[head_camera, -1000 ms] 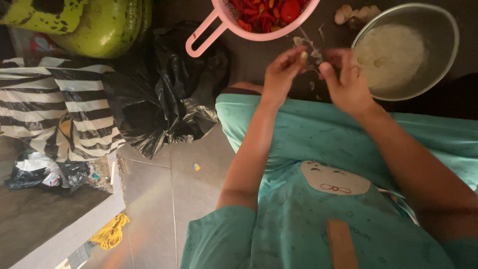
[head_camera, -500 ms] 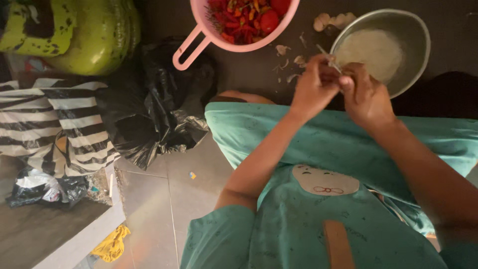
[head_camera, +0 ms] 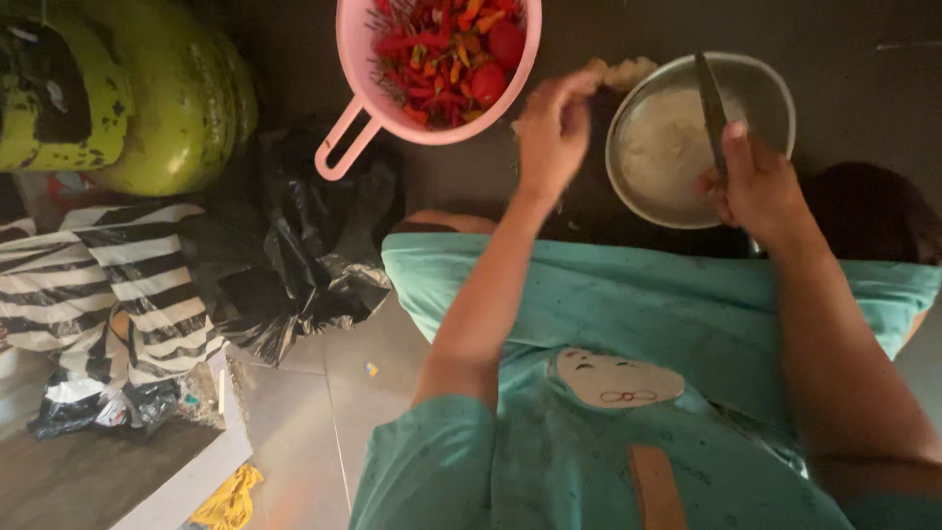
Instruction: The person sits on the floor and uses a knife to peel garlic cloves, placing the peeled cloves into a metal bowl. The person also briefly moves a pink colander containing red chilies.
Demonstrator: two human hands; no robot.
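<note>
Steel knife [head_camera: 710, 103] sits gripped in the right hand [head_camera: 754, 185] over the metal bowl [head_camera: 756, 88], left hand [head_camera: 551, 132] pinched near garlic cloves [head_camera: 620, 72] beside the pink colander [head_camera: 355, 59]; best keep blade pointed away, over bowl.

A green gas cylinder [head_camera: 147, 93] stands at the floor's top left. A crumpled black plastic bag [head_camera: 304, 255] lies beside it, striped cloth [head_camera: 108, 285] to the left, a yellow rag [head_camera: 228, 501] near the bottom edge.

Dim, warm light with deep shadow beyond the metal bowl [head_camera: 699, 137] — soft glare on its rim, slight blur throughout.
</note>
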